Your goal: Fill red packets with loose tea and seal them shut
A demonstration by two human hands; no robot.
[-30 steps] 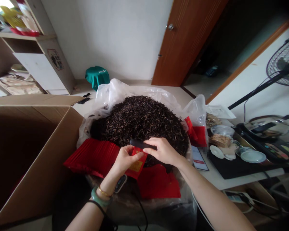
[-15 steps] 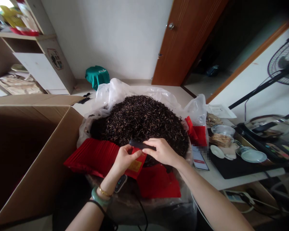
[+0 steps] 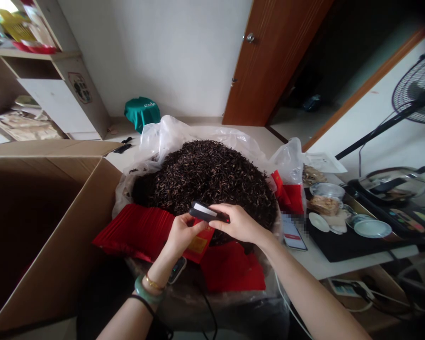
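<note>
Left hand (image 3: 180, 234) pinches a red packet (image 3: 198, 244), right hand (image 3: 240, 222) a black tool (image 3: 200, 213) at its far edge; carton (image 3: 81, 222) well left.

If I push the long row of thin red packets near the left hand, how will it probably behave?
The long row of thin red packets would probably spread or slump rather than slide as one block, since no band is visible around it. Single packets may be light and bend easily, judging by their thin, closely layered edges.
</note>
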